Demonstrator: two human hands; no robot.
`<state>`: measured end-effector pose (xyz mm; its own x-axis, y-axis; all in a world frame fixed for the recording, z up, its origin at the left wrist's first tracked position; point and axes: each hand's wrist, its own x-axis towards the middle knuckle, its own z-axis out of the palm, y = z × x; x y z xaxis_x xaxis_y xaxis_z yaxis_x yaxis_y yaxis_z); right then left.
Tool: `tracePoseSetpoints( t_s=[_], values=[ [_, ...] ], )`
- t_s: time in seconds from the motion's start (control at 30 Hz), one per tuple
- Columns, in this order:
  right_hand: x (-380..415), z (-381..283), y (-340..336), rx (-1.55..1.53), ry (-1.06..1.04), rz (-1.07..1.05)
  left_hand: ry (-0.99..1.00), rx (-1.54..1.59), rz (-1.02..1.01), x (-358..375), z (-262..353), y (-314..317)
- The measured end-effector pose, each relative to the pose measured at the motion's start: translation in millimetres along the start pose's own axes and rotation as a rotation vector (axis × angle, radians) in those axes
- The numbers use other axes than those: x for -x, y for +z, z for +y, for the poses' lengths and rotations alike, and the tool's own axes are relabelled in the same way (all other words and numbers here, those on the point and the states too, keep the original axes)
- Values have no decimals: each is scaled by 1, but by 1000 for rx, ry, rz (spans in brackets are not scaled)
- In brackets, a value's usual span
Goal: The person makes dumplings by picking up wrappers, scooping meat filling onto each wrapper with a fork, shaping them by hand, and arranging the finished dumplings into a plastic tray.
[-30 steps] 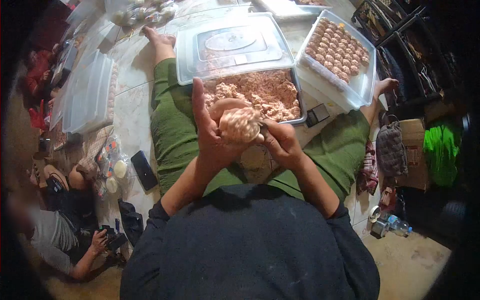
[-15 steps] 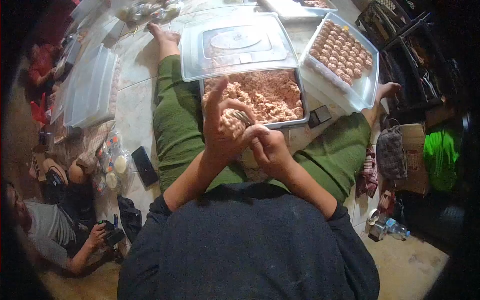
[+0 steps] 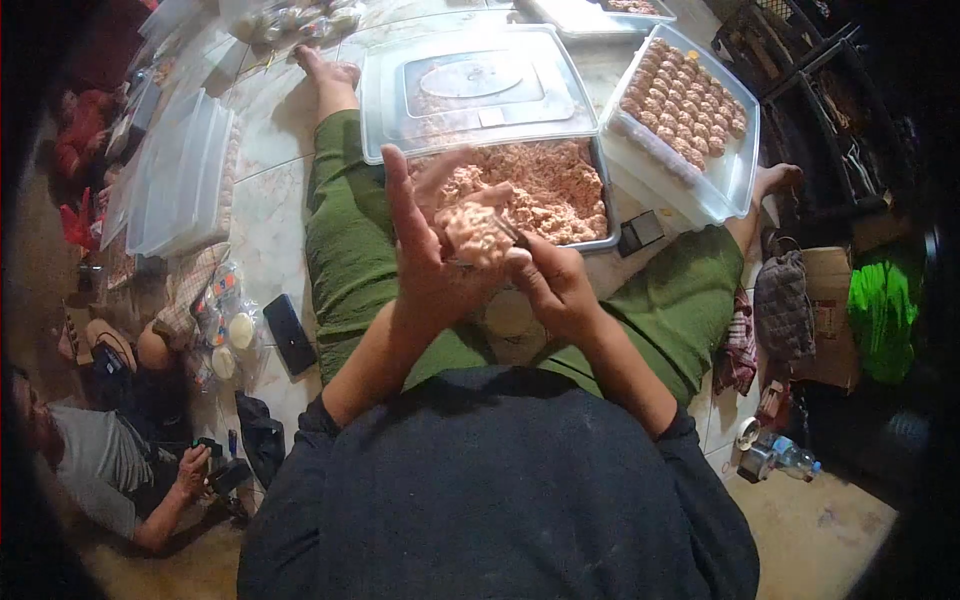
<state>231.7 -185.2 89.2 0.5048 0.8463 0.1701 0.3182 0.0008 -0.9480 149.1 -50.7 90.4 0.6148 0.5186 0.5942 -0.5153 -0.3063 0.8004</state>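
Observation:
A lump of pinkish, grainy mixture (image 3: 478,235) rests against the palm of my left hand (image 3: 430,265), whose fingers are spread, thumb side pointing up. My right hand (image 3: 560,290) pinches the handle of a small spoon-like metal tool (image 3: 512,234), its head at the lump's right side and largely hidden. Just beyond both hands lies a grey-rimmed tub (image 3: 607,190) of the same mixture, its far part covered by a translucent lid (image 3: 480,85). A clear tray (image 3: 738,190) with rows of shaped balls (image 3: 685,105) stands at the upper right.
Stacked clear containers (image 3: 180,180) stand at the left, near a dark phone (image 3: 289,333) and plastic packets (image 3: 228,320). Another person (image 3: 100,465) is at the lower left. A small dark box (image 3: 640,232) lies right of the tub; a bottle (image 3: 795,457) lies lower right.
My left hand has opened out, its fingers spreading from around the mixture, so the lump shows more. My right hand has shifted slightly right, and the tool's tip has moved to the lump's side.

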Motion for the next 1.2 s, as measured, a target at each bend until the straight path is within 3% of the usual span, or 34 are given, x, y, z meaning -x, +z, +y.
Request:
tracePoseSetpoints(
  t_s=[0.07,0.1,0.2,0.23,0.33,0.37,0.5,0.57,0.6,0.7,0.8,0.83,0.9,1.0,1.03,1.2],
  values=[
    [-1,9,-7,278,-133,-83,-36,-117,-175,-4,7,-12],
    [-2,10,-4,293,-231,19,-7,-169,-166,-6,7,-11],
    [2,-3,4,-71,-162,225,-133,-70,-28,-2,8,-14],
    [5,1,12,-4,-197,216,-89,83,63,-1,2,-11],
    [8,6,30,185,-267,118,-6,86,63,2,-2,-10],
    [4,9,39,69,-313,153,-2,-1,54,2,-2,-10],
    [0,1,32,420,-204,10,-8,-315,-16,5,-3,-19],
    [-4,-12,20,468,-204,13,16,-316,-1,2,-6,-19],
    [-6,-17,15,492,-200,13,41,-251,40,-3,-5,-14],
    [-5,-7,-1,554,-201,69,-125,48,89,-9,12,-9],
    [-8,-17,-9,584,-317,107,-77,-376,-285,-14,9,-34],
    [-8,-22,-13,595,-322,143,34,-395,-307,-17,8,-32],
    [-8,-33,-26,615,-330,212,13,-128,-254,-15,-3,-27],
    [-3,-52,-37,522,-234,352,-610,92,-52,-9,12,-26],
    [-1,-53,-37,402,-224,325,-563,108,-77,-9,13,-25],
    [-4,-39,-15,471,-340,153,-327,-32,-139,1,2,-24]
  ],
)
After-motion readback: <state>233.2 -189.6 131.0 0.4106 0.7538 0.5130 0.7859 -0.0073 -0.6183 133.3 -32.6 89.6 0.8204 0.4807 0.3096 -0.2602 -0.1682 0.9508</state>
